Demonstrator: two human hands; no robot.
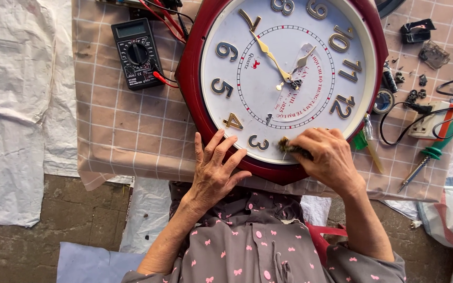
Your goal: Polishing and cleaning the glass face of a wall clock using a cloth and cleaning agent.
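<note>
A large wall clock [284,78] with a dark red rim, white face and gold numerals lies flat on a checked cloth [127,136], upside down to me. My left hand [215,170] rests flat on the clock's near rim with its fingers spread, steadying it. My right hand [327,154] presses a small dark brush or wad [291,147] against the face near the lower numerals, fingers closed around it. The gold clock hands [273,57] point up-left and right from the centre.
A black multimeter [137,52] with red leads lies left of the clock. To the right are a green-handled screwdriver [430,157], black cables, a white plug block [431,120], tape roll and small dark parts. Below the cloth edge is concrete floor with white sheeting.
</note>
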